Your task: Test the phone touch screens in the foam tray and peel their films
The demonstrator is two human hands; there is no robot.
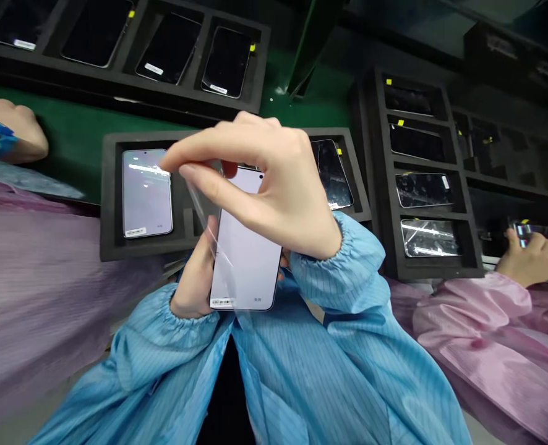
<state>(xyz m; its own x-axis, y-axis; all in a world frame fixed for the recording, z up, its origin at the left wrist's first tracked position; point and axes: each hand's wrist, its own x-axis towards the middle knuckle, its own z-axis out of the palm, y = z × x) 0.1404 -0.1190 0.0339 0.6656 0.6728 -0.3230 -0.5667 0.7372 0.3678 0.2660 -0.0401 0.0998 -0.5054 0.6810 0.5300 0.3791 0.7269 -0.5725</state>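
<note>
A phone (248, 266) with a lit, pale screen lies in my left hand (197, 272), whose fingers wrap round it from below. A small barcode label sits at the screen's lower left corner. Above the phone, my right hand (265, 176) pinches the edge of a clear film (204, 207) between thumb and forefinger. The film hangs slantwise over the phone's left part; whether its lower end touches the screen I cannot tell. My right hand hides part of the phone's upper end.
Behind my hands is a dark foam tray (111, 198) with a lit phone (148, 191) and a dark one (332, 173). More phone trays stand at the back left (258, 74) and right (389, 247). Other people's hands show at left (23, 133) and right (529, 262).
</note>
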